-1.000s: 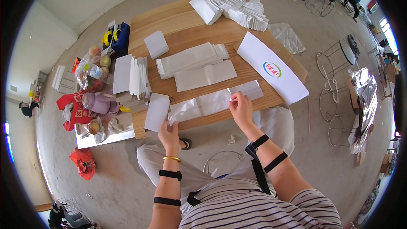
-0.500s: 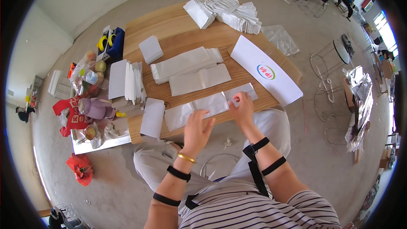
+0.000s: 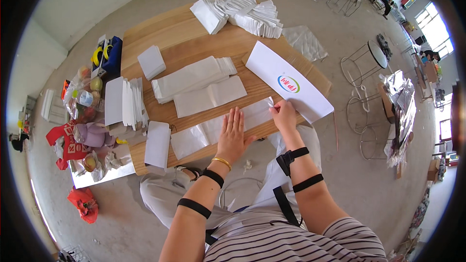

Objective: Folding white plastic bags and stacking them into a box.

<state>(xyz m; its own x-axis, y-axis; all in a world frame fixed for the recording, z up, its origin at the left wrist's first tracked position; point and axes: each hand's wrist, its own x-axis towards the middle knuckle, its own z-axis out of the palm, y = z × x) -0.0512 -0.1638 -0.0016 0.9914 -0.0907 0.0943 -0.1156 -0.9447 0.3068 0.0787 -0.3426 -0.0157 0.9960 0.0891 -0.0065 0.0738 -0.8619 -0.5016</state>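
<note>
A long, glossy, whitish plastic sleeve lies along the near edge of the wooden table. My left hand rests on its middle with fingers stretched out flat. At the sleeve's right end, my right hand has its thumb and forefinger pinched together on the edge. Right beside that hand is a long white card with a round coloured emblem. Beyond the sleeve lie another flat sleeve and a stack of sleeves. A white card sits by the sleeve's left end.
Bundled white sleeves are piled at the table's far end. Leftward are small cards, a card stack, a blue tape dispenser and a red bag. Metal-framed stools stand at right; other people sit far right.
My left hand has moved onto the sleeve and flattened there. My right hand is now at the sleeve's right end, close to the printed card. The whole view has shifted slightly.
</note>
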